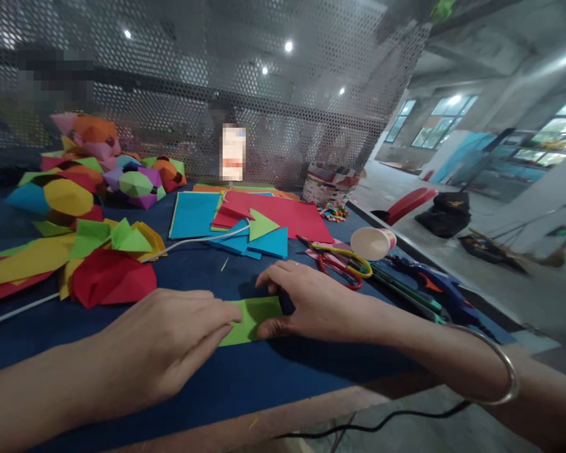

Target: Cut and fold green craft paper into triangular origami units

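Observation:
A small green paper point(255, 313) lies flat on the dark blue table near its front edge. My left hand point(174, 333) rests on the paper's left end, fingers together and stretched out over it, with the underside hidden. At the right end is my right hand point(311, 302), its thumb on the paper and its curved fingers apart from the thumb, beyond the far corner. A bracelet circles the right forearm. Behind the hands lie blue sheets point(273, 242), a green triangle point(263, 226) and a large red sheet point(287, 214).
Folded paper shapes point(70, 198) and a crumpled red paper point(113, 277) are at the left. To the right are yellow-handled scissors point(358, 261), a paper cup point(372, 243), a cutter point(405, 289) and a blue glue gun point(448, 296). A white cable point(193, 240) crosses the table.

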Action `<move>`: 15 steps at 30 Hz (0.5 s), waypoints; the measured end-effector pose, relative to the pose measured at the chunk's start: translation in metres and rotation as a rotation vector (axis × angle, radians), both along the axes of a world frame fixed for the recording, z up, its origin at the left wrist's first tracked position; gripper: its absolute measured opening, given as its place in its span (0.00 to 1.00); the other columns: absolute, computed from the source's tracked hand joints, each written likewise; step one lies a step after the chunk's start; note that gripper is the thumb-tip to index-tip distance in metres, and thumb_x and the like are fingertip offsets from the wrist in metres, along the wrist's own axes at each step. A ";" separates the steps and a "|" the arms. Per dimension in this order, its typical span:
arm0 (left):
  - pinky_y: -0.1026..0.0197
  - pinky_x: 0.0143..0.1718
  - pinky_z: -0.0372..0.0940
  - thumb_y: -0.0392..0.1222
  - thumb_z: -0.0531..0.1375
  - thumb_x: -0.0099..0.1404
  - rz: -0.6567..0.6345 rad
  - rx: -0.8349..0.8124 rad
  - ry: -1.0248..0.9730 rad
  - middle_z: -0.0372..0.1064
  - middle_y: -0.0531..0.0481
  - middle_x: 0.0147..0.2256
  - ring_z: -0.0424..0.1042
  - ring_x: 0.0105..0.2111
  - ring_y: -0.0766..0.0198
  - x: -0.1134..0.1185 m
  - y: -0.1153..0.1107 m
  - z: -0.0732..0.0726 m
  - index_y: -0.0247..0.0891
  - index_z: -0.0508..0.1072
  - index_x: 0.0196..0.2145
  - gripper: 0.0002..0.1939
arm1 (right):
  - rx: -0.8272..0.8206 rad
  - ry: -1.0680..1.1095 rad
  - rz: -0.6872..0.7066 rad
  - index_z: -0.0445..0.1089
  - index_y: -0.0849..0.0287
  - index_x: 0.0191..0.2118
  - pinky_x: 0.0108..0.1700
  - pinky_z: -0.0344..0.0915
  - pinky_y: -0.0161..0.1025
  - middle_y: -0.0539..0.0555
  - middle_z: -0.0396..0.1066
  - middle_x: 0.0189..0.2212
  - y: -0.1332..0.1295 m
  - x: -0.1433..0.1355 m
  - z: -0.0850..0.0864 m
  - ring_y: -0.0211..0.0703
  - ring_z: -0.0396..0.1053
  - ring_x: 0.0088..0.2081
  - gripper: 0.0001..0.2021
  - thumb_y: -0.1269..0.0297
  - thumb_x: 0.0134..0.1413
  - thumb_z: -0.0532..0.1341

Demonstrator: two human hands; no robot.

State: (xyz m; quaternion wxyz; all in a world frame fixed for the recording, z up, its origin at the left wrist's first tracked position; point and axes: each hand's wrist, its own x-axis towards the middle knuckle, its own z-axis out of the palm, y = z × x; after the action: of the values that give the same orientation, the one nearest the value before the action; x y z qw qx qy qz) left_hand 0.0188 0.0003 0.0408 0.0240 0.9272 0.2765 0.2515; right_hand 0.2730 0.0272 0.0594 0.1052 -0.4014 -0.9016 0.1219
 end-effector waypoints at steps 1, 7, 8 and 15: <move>0.64 0.32 0.68 0.38 0.52 0.75 0.002 -0.062 -0.008 0.78 0.54 0.34 0.77 0.30 0.63 0.002 0.003 -0.001 0.46 0.75 0.46 0.12 | -0.061 -0.040 -0.023 0.72 0.59 0.47 0.35 0.64 0.39 0.54 0.76 0.39 0.004 -0.004 0.003 0.48 0.73 0.38 0.26 0.51 0.47 0.77; 0.57 0.44 0.70 0.42 0.69 0.60 0.154 -0.223 -0.160 0.75 0.49 0.45 0.76 0.45 0.55 0.011 0.019 -0.007 0.41 0.74 0.50 0.21 | -0.188 0.048 0.032 0.71 0.59 0.33 0.31 0.56 0.34 0.48 0.69 0.32 0.012 -0.010 0.007 0.39 0.65 0.33 0.17 0.60 0.44 0.78; 0.55 0.47 0.69 0.44 0.70 0.57 0.166 -0.264 -0.176 0.75 0.48 0.47 0.75 0.48 0.52 0.012 0.021 -0.007 0.41 0.74 0.52 0.24 | -0.199 0.124 0.051 0.70 0.59 0.32 0.32 0.57 0.33 0.47 0.68 0.31 0.011 -0.010 0.005 0.38 0.64 0.32 0.16 0.63 0.44 0.78; 0.62 0.29 0.64 0.46 0.64 0.62 0.191 -0.493 -0.349 0.74 0.53 0.26 0.73 0.28 0.61 0.018 0.028 0.008 0.41 0.79 0.27 0.10 | -0.323 0.678 -0.032 0.69 0.59 0.33 0.33 0.60 0.33 0.45 0.69 0.28 0.004 -0.012 -0.010 0.35 0.64 0.29 0.06 0.70 0.52 0.68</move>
State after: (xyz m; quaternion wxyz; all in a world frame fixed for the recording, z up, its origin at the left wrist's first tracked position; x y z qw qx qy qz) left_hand 0.0369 0.0283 0.0484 0.2716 0.8062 0.4066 0.3333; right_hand 0.2605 0.0311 0.0499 0.3348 -0.3637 -0.7784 0.3869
